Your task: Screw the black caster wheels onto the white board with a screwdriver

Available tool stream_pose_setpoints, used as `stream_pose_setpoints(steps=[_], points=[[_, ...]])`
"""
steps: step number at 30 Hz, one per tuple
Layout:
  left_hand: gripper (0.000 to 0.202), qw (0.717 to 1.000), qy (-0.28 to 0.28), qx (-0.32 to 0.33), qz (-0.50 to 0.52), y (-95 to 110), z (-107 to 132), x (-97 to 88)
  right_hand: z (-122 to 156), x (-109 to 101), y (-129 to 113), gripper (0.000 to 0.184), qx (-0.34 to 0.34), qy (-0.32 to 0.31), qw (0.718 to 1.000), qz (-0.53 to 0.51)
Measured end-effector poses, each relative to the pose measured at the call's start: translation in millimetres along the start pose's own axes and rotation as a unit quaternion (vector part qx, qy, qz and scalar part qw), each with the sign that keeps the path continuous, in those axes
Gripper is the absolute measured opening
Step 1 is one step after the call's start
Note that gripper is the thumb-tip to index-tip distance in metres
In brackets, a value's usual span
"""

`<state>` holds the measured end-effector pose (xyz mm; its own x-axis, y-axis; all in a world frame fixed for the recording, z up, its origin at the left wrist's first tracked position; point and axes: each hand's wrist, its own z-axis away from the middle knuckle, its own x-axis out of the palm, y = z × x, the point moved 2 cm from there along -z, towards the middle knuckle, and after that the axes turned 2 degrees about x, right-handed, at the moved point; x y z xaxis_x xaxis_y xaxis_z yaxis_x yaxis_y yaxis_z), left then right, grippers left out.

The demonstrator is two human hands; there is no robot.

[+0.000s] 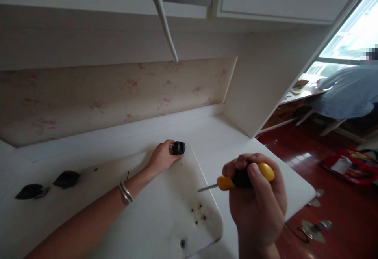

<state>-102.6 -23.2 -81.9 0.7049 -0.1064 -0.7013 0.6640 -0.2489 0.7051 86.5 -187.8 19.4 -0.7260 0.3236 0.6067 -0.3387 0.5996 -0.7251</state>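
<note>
**Screwdriver in one hand, black caster in the other**

A white worktop (224, 140) runs under wall cupboards, backed by faded floral paper. On it lies a white board (165, 227) with rounded corners, a cluster of small rust-stained holes near its close end. To the right is a glossy red floor (348, 211), where a person in pale blue (345, 93) sits well apart at another desk.

The right hand (256, 200) is closed around a yellow-and-black screwdriver (226, 183), its metal shaft pointing left just over the board. The left hand (162, 157), silver bangles (126, 192) at the wrist, pinches a small black caster (178, 148) at the board's far edge. Two dark pieces (66, 179) lie on the worktop at the far left.
</note>
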Motion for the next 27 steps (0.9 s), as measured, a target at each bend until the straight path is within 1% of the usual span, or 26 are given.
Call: stream_pose_setpoints(steps=[3,7,10,13,16,22,27], points=[[0.056,1.0,-0.014,0.009,-0.007,-7.7,-2.4,0.1,-4.0,4.5,4.4,0.007,-0.003,-0.021,1.0,0.002],[0.066,0.999,-0.038,0.022,-0.014,-14.9,-3.0,-4.7,-1.9,-0.6,10.2,0.006,0.008,-0.02,1.0,0.004],[0.061,0.998,-0.045,0.034,-0.021,-17.1,-3.1,-7.5,-0.3,-5.8,12.2,0.005,0.013,-0.015,1.0,0.008],[0.053,0.999,-0.035,0.029,-0.027,-18.0,-4.9,-6.6,-0.2,-8.2,11.6,0.005,0.013,-0.01,1.0,0.007],[0.053,0.998,-0.026,0.032,-0.041,-16.0,-8.1,-3.1,-0.8,-7.6,10.8,0.005,0.014,-0.013,1.0,0.01],[0.055,0.997,-0.027,0.049,-0.061,-6.9,-10.3,2.1,-0.8,-7.0,10.2,0.005,0.009,-0.014,1.0,0.014],[0.052,0.995,-0.022,0.059,-0.071,-1.9,-10.5,4.2,1.3,-8.0,10.4,0.007,0.013,-0.008,1.0,0.015]])
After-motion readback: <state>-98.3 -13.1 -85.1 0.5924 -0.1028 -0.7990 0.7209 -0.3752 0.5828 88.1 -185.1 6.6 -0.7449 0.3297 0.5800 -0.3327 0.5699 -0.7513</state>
